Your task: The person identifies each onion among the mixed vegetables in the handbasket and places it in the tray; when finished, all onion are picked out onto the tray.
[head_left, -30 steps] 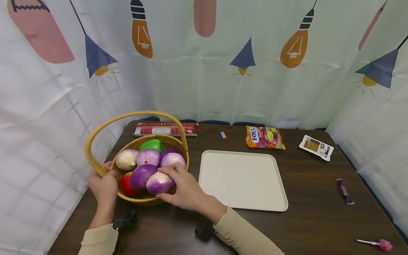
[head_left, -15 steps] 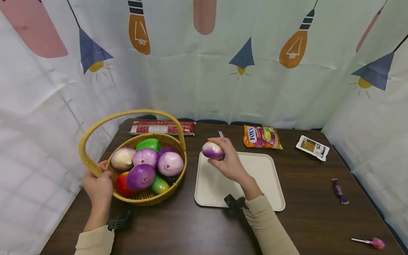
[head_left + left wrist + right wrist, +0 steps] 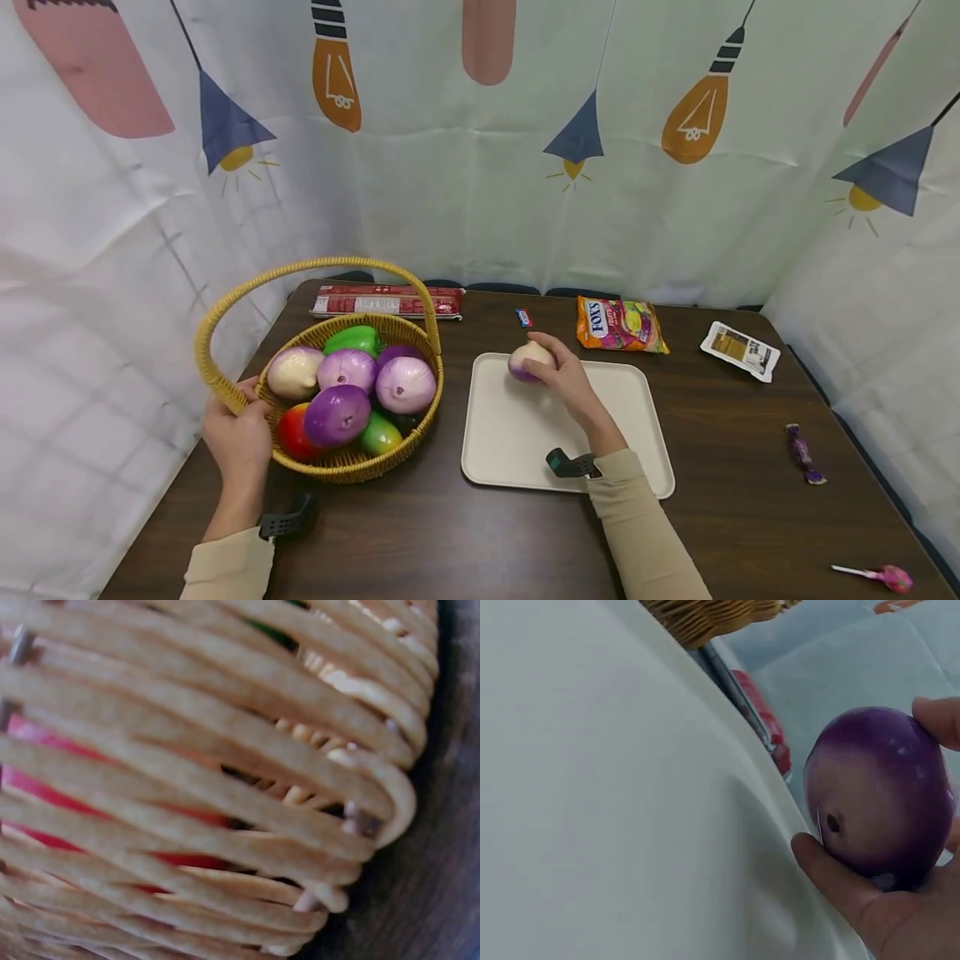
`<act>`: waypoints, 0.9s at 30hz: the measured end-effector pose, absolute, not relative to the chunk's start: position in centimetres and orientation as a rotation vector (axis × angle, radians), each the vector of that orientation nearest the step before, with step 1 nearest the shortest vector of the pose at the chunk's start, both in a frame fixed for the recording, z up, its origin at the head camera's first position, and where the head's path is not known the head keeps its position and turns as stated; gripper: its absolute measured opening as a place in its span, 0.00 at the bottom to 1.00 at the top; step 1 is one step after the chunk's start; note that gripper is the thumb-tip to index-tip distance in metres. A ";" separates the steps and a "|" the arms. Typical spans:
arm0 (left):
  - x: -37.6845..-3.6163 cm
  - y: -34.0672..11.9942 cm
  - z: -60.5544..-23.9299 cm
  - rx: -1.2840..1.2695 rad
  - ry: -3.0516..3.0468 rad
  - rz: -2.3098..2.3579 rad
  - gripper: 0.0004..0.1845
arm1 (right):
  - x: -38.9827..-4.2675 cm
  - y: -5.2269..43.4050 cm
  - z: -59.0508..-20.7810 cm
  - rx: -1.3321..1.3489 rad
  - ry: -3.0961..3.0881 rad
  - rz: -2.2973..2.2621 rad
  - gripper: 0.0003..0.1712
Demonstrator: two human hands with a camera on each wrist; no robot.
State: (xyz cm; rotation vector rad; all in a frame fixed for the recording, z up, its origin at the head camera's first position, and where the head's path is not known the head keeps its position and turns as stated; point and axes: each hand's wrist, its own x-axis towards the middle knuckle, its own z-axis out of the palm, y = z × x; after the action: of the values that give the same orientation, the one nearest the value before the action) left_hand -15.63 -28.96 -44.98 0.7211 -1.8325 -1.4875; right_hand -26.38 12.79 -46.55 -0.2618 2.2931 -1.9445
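My right hand (image 3: 558, 377) grips a purple and white onion (image 3: 525, 363) (image 3: 877, 796) at the far left corner of a cream tray (image 3: 637, 433) (image 3: 592, 787); whether the onion touches the tray I cannot tell. My left hand (image 3: 238, 435) holds the near left rim of a woven yellow basket (image 3: 352, 471) (image 3: 225, 787) at the foot of its handle. Several purple onions (image 3: 405, 384), a green pepper (image 3: 352, 340) and a red fruit (image 3: 292, 433) lie in the basket.
On the dark wooden table (image 3: 450, 533) lie a red packet (image 3: 386, 302), a small sweet (image 3: 524, 317), a Fox's candy bag (image 3: 618, 324), a white sachet (image 3: 741, 349), a purple wrapped candy (image 3: 806, 452) and a pink lollipop (image 3: 885, 575). Patterned curtains close in the back and sides.
My right hand lifted one onion out of the basket, carried it right over the tray and has now lowered it to the tray's far left corner. My left hand stayed on the basket.
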 end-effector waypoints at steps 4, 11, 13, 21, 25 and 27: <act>-15.6 -28.8 -45.0 0.721 -1.843 -1.476 0.05 | -26.3 12.2 -47.2 -0.262 2.402 -1.804 0.40; -15.4 -28.7 -44.9 0.742 -1.857 -1.471 0.04 | -25.7 11.0 -47.7 -0.308 2.497 -1.679 0.41; -15.4 -28.8 -44.9 0.740 -1.860 -1.465 0.04 | -25.7 10.8 -47.7 -0.351 2.494 -1.680 0.41; -15.5 -28.9 -45.0 0.717 -1.857 -1.435 0.05 | -25.6 10.6 -47.7 -0.483 2.526 -1.632 0.43; -15.5 -28.9 -45.1 0.718 -1.856 -1.432 0.05 | -25.6 10.5 -47.7 -0.481 2.536 -1.609 0.45; -15.4 -28.9 -45.1 0.716 -1.855 -1.430 0.05 | -25.5 10.3 -47.6 -0.475 2.548 -1.597 0.46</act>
State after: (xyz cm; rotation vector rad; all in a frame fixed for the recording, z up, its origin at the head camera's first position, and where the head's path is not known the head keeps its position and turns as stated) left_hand -15.43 -28.93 -45.07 0.7164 -1.8548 -1.4301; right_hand -25.54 10.30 -47.62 -0.4754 2.5479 -1.5965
